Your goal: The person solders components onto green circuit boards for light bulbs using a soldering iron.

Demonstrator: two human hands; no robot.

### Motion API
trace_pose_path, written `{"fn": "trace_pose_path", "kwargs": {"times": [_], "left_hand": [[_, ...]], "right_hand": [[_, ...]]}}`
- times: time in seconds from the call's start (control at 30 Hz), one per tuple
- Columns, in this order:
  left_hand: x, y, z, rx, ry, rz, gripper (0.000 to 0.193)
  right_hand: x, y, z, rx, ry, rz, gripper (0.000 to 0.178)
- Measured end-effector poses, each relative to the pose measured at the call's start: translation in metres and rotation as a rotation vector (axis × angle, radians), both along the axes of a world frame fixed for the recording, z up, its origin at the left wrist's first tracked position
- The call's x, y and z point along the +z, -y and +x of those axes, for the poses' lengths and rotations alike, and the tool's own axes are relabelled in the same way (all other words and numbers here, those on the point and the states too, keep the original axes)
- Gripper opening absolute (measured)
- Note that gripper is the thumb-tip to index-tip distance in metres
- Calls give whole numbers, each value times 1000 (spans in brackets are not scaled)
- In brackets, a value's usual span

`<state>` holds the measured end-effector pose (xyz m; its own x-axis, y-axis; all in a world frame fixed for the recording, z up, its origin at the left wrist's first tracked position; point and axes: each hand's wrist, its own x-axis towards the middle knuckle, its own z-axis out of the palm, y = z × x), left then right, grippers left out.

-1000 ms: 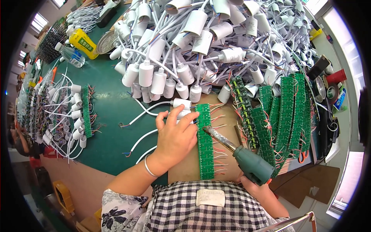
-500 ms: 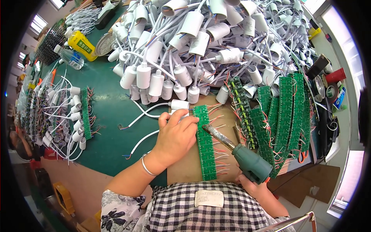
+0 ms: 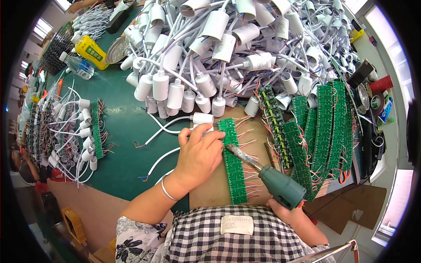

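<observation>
My right hand (image 3: 287, 210) grips a soldering iron (image 3: 280, 186) by its green handle. The iron's dark metal tip rests at the left edge of a long green circuit board strip (image 3: 234, 175), near my left fingertips. My left hand (image 3: 199, 151) is closed, thumb and fingers pressed together at the strip's upper left edge; what they pinch is hidden. A white lamp socket (image 3: 202, 118) lies just beyond those fingers, its cable running left. Another white cable (image 3: 162, 160) with bare-ended wires passes under my hand. Short red and white wires stick out along the strip's right side.
A large heap of white lamp sockets (image 3: 223, 46) fills the far side. More green circuit boards (image 3: 322, 131) stand close on the right. Wired sockets attached to a board strip (image 3: 97, 129) lie on the left. A yellow bottle (image 3: 90, 51) and a clear bottle (image 3: 77, 65) stand at the far left.
The soldering iron has shifted slightly left and down along the strip, its tip now closer to my left fingertips. My left hand has barely moved.
</observation>
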<state>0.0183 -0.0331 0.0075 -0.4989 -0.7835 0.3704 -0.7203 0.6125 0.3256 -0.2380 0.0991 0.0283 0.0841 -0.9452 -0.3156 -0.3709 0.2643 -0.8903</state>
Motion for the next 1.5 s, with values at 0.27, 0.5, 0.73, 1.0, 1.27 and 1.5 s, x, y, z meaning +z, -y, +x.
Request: {"fn": "trace_pose_path", "kwargs": {"times": [0.27, 0.5, 0.73, 1.0, 1.27, 1.5], "left_hand": [[1, 0, 0, 4, 4, -6, 19], [0, 0, -1, 2, -3, -5, 19], [0, 0, -1, 4, -2, -12, 18], [0, 0, 0, 0, -4, -2, 17], [-1, 0, -1, -1, 1, -10, 19], [-3, 0, -2, 10, -30, -5, 16]], "right_hand": [[8, 7, 3, 25, -38, -76, 23], [0, -3, -7, 70, -6, -96, 39], [-10, -5, -13, 162, -88, -202, 45], [1, 2, 1, -17, 15, -29, 21], [-7, -4, -4, -13, 31, -78, 21], [-2, 1, -1, -23, 308, -134, 52]]}}
